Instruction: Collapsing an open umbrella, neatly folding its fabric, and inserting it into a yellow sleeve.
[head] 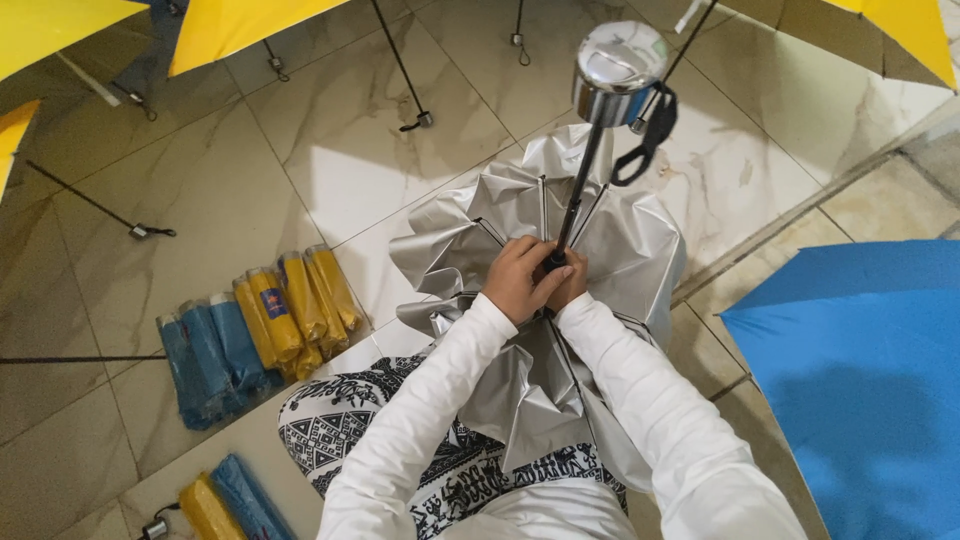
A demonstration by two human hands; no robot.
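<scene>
A half-collapsed umbrella with a silver inner lining (pixel 620 250) rests on my lap, its black shaft (pixel 585 180) pointing up toward the camera. The shaft ends in a shiny chrome handle (pixel 617 65) with a black wrist strap (pixel 645 135). My left hand (pixel 517 280) and my right hand (pixel 568 283) are both closed around the base of the shaft, where the ribs meet. They touch each other there. White sleeves cover both of my arms. Patterned black-and-white trousers (pixel 340 425) show under the canopy.
Folded yellow umbrellas (pixel 295 310) and blue ones (pixel 210 360) lie in a row on the tiled floor at left. Two more folded umbrellas (pixel 230 505) lie at bottom left. Open yellow umbrellas (pixel 240 25) stand at the top, an open blue umbrella (pixel 860 390) at right.
</scene>
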